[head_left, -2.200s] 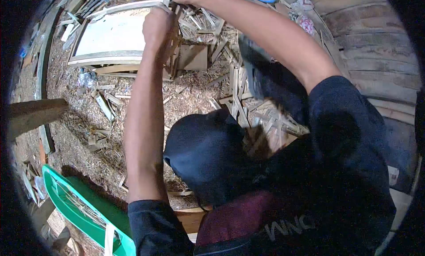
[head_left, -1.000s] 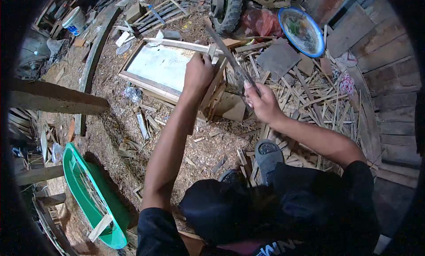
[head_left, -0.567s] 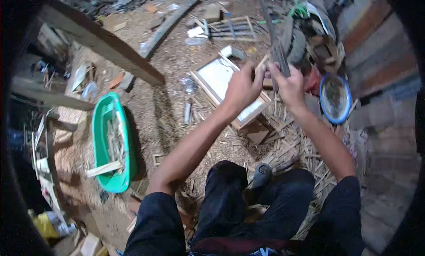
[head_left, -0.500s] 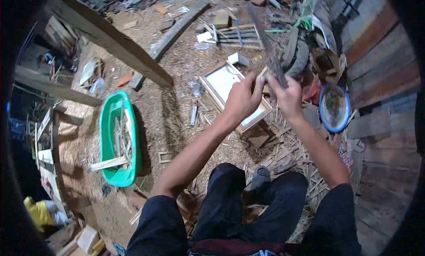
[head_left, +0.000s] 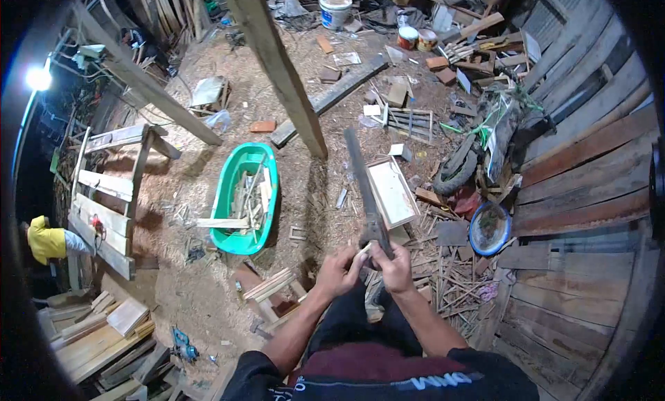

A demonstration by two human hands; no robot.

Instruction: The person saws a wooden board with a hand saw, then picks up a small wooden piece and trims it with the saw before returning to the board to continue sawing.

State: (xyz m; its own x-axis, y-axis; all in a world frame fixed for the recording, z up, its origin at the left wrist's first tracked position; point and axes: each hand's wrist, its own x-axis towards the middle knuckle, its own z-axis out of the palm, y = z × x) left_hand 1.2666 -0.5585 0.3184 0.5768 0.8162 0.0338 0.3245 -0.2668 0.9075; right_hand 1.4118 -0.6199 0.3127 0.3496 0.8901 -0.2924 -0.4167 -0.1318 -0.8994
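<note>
A long dark blade-like tool points up and away from me, its lower end at my hands. My right hand is wrapped round that lower end. Close beside it, my left hand pinches a small pale piece, which looks like wood, against the tool's base. Just beyond the tool, a white panel in a wooden frame lies on the ground. My fingers partly hide the tool's grip.
A green tub with wood scraps stands left of centre. A wooden post rises beyond it. At right are a blue-rimmed basin and a plank wall. A person in yellow is at far left.
My view has shifted, showing more ground ahead and at left. Both hands and the tool are now lower in view and nearer my body. The tool is still held.
</note>
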